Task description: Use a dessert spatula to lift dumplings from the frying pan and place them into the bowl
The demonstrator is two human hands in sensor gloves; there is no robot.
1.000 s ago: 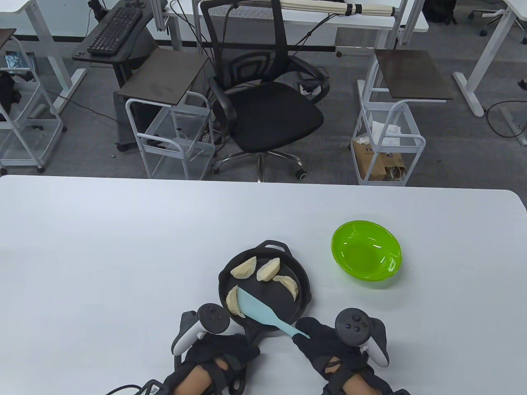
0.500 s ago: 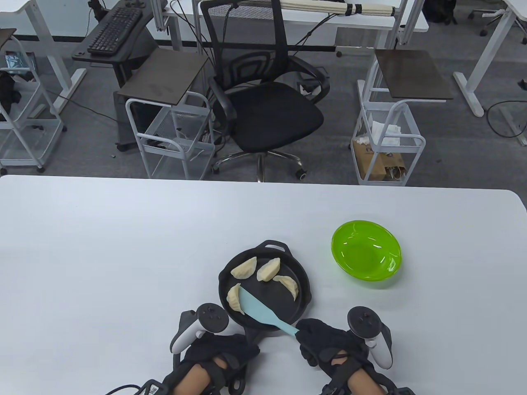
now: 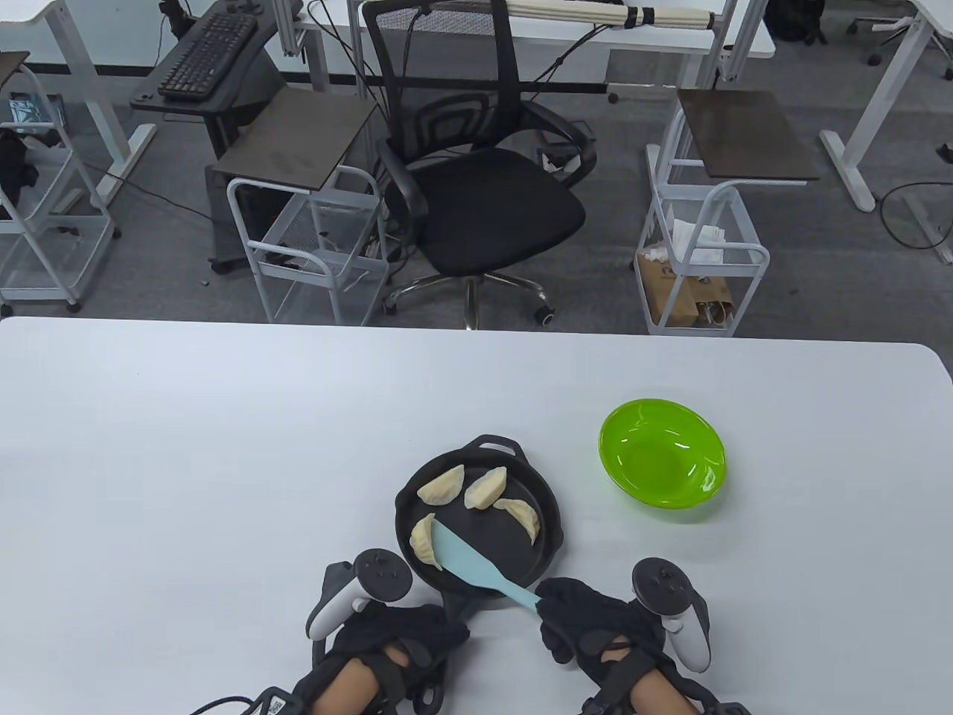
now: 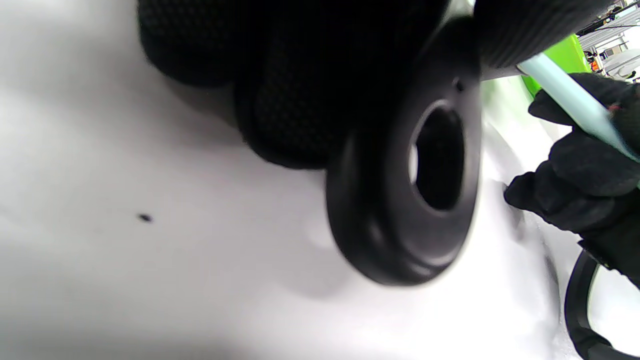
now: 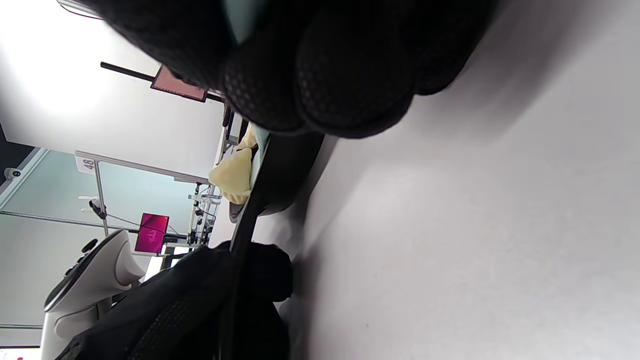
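My right hand (image 3: 588, 622) grips the blue dessert spatula (image 3: 476, 564), blade against the near-left dumpling (image 3: 423, 543) in the frying pan (image 3: 547, 555); my left hand (image 3: 398, 637) grips the pan's handle (image 4: 400, 200). Pushed flat, the dumpling may slide or tear; the bowl (image 3: 707, 484) sits right, empty.

Bright even overhead light, table view sharp, wrist views blurred close-up, soft shadows, slight edge distortion

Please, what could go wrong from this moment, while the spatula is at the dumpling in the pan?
1. The spatula blade lies against the nearest dumpling, close to the frying pan wall; it may squash it instead of sliding under.
2. The bowl stands apart from the pan, so a dumpling could slip off on the way.
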